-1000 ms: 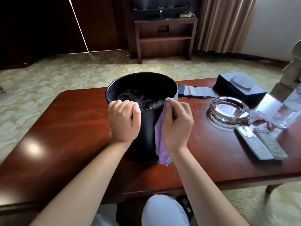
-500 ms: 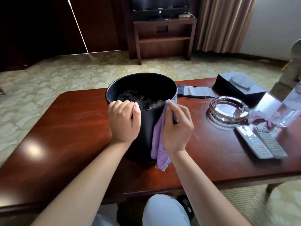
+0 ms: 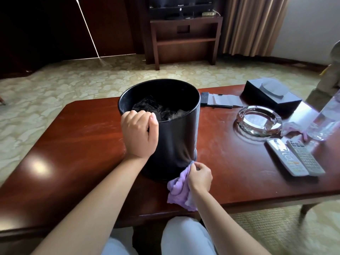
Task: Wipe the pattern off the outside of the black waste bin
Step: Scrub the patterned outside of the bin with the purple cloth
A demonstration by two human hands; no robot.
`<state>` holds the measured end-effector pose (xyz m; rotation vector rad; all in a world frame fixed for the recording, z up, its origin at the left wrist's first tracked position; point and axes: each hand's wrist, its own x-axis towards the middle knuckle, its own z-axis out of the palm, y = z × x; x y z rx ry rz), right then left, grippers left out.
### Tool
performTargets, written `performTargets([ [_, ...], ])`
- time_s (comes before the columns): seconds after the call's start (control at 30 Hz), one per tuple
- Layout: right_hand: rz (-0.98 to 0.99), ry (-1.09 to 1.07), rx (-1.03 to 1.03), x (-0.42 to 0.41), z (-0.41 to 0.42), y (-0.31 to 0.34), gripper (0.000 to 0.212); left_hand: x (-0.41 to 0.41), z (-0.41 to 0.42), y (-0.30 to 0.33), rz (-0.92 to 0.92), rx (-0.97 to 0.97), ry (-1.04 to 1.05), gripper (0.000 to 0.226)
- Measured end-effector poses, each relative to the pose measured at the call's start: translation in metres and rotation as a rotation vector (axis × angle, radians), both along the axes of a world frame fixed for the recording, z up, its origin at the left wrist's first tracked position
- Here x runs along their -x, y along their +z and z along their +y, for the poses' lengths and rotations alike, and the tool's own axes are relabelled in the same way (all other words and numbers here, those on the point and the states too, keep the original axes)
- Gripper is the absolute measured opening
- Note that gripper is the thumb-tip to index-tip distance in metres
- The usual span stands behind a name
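Head view, single camera: black waste bin (image 3: pixel 174 137) upright on the reddish wooden table (image 3: pixel 73 144), roughly centre, open mouth up, dark crumpled contents visible inside; left hand (image 3: pixel 138 134) clamped over the near-left rim, fingers curled inward over the edge, thumb on the outer wall, wrist below; right hand (image 3: pixel 199 174) low at the bin's near-right base, fingers pinched on a purple cloth (image 3: pixel 181 191); upper corner of the cloth touching the bin wall just above the table, remainder bunched on the tabletop toward the near edge; bin thus between the two hands, left high at the rim, right low at the foot; no pattern discernible on the visible wall, surface dark with faint sheen.

Same view, right of the bin: glass ashtray (image 3: pixel 257 119) well apart from it; two remote controls (image 3: pixel 294 159) side by side nearer the table's right edge; black box (image 3: pixel 270 97) at the far right; notepad with pen (image 3: pixel 220 102) just behind the bin's right side; clear bottle (image 3: pixel 325 118) blurred at the frame edge.
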<state>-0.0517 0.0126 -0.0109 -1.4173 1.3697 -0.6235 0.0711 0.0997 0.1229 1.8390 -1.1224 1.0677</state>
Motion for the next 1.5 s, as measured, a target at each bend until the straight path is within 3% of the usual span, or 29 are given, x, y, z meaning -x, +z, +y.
performTargets([
  [0.1,-0.006,0.011,-0.005,0.005,0.002,-0.009,0.018,0.000,0.000,0.000,-0.004,0.008,-0.002,0.036],
  [0.27,-0.312,-0.111,0.174,-0.007,0.004,0.009,0.013,0.000,-0.001,-0.001,0.005,0.008,-0.003,0.034],
  [0.53,0.044,0.216,0.382,0.014,-0.004,-0.038,0.013,0.001,-0.002,-0.001,0.006,0.017,0.012,0.035],
  [0.87,-0.067,0.143,0.384,0.019,0.001,-0.037,0.014,0.040,-0.032,0.004,0.002,-0.027,0.119,0.032],
  [1.2,-0.139,0.089,0.400,0.020,0.001,-0.039,0.011,0.029,-0.027,0.006,0.139,0.104,0.194,0.035],
  [1.5,-0.147,0.067,0.349,0.017,0.022,-0.036,0.012,0.001,0.003,0.007,0.172,0.136,0.064,0.036],
])
